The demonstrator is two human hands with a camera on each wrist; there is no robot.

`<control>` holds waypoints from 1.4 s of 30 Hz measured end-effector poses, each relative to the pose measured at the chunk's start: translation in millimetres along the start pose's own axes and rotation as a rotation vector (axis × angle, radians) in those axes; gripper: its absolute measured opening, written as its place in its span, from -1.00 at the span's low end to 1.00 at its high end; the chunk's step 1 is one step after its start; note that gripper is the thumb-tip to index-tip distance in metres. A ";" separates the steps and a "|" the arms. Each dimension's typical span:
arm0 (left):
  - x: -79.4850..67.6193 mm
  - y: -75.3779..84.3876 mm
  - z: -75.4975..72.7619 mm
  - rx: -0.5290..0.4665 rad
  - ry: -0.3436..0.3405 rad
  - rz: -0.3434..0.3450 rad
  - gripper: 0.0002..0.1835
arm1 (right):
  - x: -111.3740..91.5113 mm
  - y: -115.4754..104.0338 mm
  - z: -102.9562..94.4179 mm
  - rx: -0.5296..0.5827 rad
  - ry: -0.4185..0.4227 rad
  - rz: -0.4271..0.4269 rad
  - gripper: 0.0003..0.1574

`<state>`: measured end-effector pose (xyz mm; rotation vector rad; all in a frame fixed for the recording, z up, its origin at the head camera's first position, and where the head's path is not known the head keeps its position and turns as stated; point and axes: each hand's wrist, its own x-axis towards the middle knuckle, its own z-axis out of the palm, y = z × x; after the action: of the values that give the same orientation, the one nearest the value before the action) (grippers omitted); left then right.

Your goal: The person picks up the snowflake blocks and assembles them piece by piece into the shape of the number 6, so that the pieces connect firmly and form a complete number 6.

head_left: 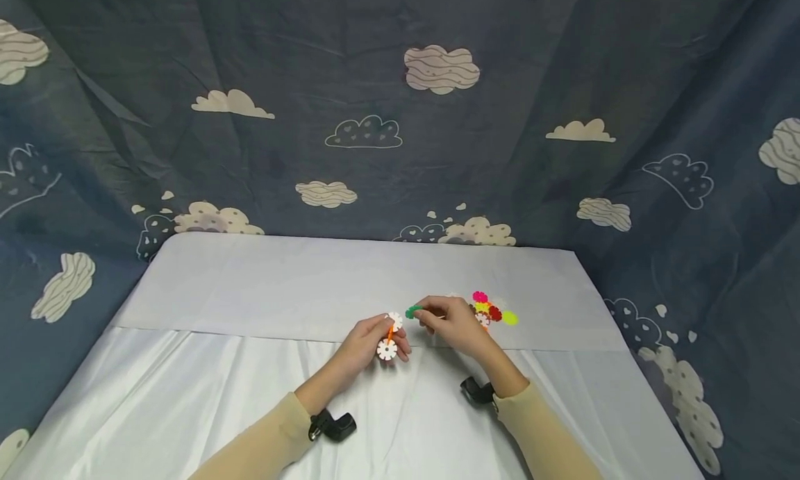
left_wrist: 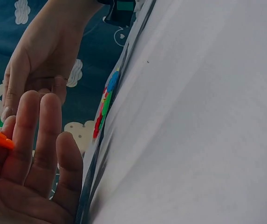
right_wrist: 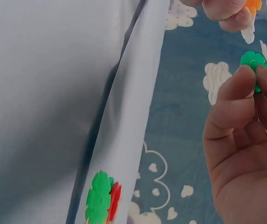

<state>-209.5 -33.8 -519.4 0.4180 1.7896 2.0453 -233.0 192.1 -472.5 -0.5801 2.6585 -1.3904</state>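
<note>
Snowflake-shaped plastic discs occupy both my hands above the white-covered table (head_left: 250, 285): my left hand (head_left: 365, 344) grips a small assembly (head_left: 390, 335) of two white discs joined by an orange one, fingers curled around it, while my right hand (head_left: 453, 324) pinches a single green disc (head_left: 413, 312) between thumb and fingertips, held just beside the assembly but apart from it. Right behind my right hand lies a loose pile of discs (head_left: 494, 311) in pink, red, yellow, white and orange, partly covered by my knuckles, so I cannot count them. The tabletop wears a smooth grey-white sheet, with a glossier white cloth (head_left: 187, 396) draped over the near edge in folds. A dark blue backdrop (head_left: 400, 105) printed with cream clouds closes off the scene on three sides. Black wrist-mounted cameras (head_left: 334, 426) sit at both cuffs of my beige sleeves (head_left: 262, 445). From the left wrist, only the orange disc's edge and a sliver of white show past my fingers (left_wrist: 42, 135); from the right wrist, the green disc peeks out at my fingertips, and the pile appears edge-on, probably green and red pieces stacked.
</note>
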 end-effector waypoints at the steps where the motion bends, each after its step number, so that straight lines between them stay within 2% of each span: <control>1: -0.1 0.0 0.4 0.001 -0.006 -0.001 -0.52 | -1.1 -1.1 0.7 -0.001 -0.004 -0.004 -0.89; 4: -0.3 -0.4 1.1 0.005 -0.013 0.002 -0.52 | -2.9 -3.0 2.2 -0.009 -0.013 -0.034 -0.90; 11: -1.1 1.1 1.5 0.020 -0.007 0.001 -0.52 | -3.0 -4.7 2.5 -0.104 0.018 -0.182 -0.92; 20: -3.5 2.6 1.8 0.059 -0.035 -0.007 -0.56 | -2.4 -1.9 1.0 -0.198 0.013 -0.328 -0.81; 23: -4.3 2.8 2.7 0.069 -0.051 -0.023 -0.53 | -2.7 -1.8 1.9 -0.214 0.009 -0.401 -0.83; 28: -3.0 1.4 3.3 0.111 -0.041 -0.018 -0.48 | -3.3 -2.9 5.2 -0.276 0.042 -0.502 -0.80; 32: -0.8 -1.2 3.9 0.115 -0.044 -0.016 -0.51 | -4.5 -3.4 7.4 -0.354 0.064 -0.485 -0.74; 36: 0.8 -3.3 3.7 0.043 -0.041 -0.041 -0.56 | -3.3 -1.4 8.5 -0.394 0.045 -0.417 -0.61; 39: 2.0 -3.8 2.9 -0.029 -0.019 -0.070 -0.58 | -0.4 3.0 5.7 -0.371 0.028 -0.370 -0.53; 42: 2.3 -3.1 2.3 -0.100 0.012 -0.092 -0.55 | 2.4 9.8 -5.0 -0.297 0.063 -0.263 -0.56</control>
<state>-210.2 -30.3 -522.2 0.2897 1.6732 2.0664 -239.2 200.1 -477.3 -0.9604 2.9506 -1.0833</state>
